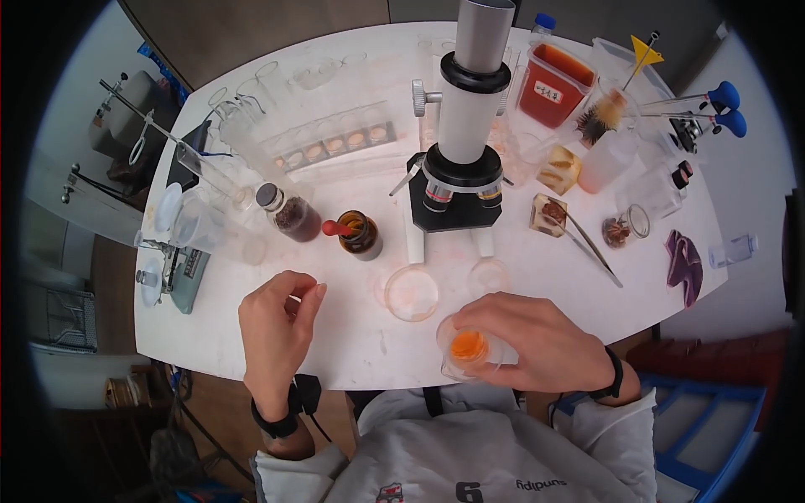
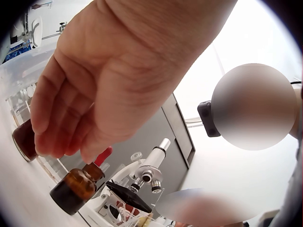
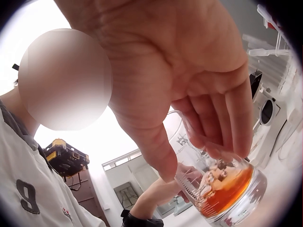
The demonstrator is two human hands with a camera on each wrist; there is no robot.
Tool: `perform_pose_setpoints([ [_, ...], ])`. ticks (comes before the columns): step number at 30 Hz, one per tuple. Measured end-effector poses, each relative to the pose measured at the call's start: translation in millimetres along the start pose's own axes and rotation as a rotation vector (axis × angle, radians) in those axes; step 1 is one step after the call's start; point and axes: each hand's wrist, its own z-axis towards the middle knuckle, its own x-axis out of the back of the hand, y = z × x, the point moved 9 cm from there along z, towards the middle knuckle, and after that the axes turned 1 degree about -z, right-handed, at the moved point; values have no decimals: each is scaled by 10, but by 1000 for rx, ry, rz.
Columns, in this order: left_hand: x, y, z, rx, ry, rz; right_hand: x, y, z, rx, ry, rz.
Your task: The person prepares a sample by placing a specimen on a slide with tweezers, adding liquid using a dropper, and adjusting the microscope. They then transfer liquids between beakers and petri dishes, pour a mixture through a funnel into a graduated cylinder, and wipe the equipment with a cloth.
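My right hand (image 1: 545,344) grips a clear glass beaker (image 1: 449,335) at the table's front edge, its thumb and fingers on opposite sides of the glass. Orange liquid (image 3: 229,191) lies in the bottom of the beaker, which looks tilted in the right wrist view. My left hand (image 1: 275,323) holds nothing; its fingers are loosely curled, thumb near the index finger. Beyond it stands a brown dropper bottle (image 2: 75,189) with a red rubber bulb (image 1: 338,228). A capped jar of dark contents (image 1: 295,220) is just left of that bottle. Shallow glass dishes (image 1: 412,293) lie between the hands.
A microscope (image 1: 461,126) stands at the middle back. Rightward are tweezers (image 1: 594,247), a small glass jar (image 1: 616,233) and a red-brown container (image 1: 553,88). A balance (image 1: 180,268), glassware and a rack of small pots (image 1: 335,144) occupy the left and back.
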Motion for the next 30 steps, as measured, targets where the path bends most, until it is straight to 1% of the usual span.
perform_pose_setpoints([
  [2, 1, 25, 6, -11, -1, 8, -2, -6, 19, 10, 17, 7],
  [5, 34, 33, -12, -7, 12, 10, 6, 23, 5, -48, -46, 16],
  [8, 23, 21, -16, -4, 9, 17, 10, 46, 4, -66, -34, 9],
  [11, 9, 5, -11, -6, 11, 20, 17, 21, -15, -9, -10, 23],
  [14, -7, 15, -20, 5, -6, 27, 36, 45, -9, -68, -17, 4],
  [17, -8, 7, -2, -6, -3, 32, 32, 70, -56, -60, -65, 9],
  [20, 4, -22, -14, -14, -1, 35, 214, 79, -157, -89, 25, 4],
  [24, 7, -61, -9, 1, 2, 47, 409, 246, -363, -180, 158, 121],
  [26, -7, -73, -15, 3, 4, 36, 461, 383, -470, -233, 232, 191],
  [29, -15, -69, -17, -10, 9, 17, 502, 485, -551, -244, 299, 181],
  [30, -17, -68, -16, -10, 8, 15, 470, 512, -564, -255, 294, 191],
])
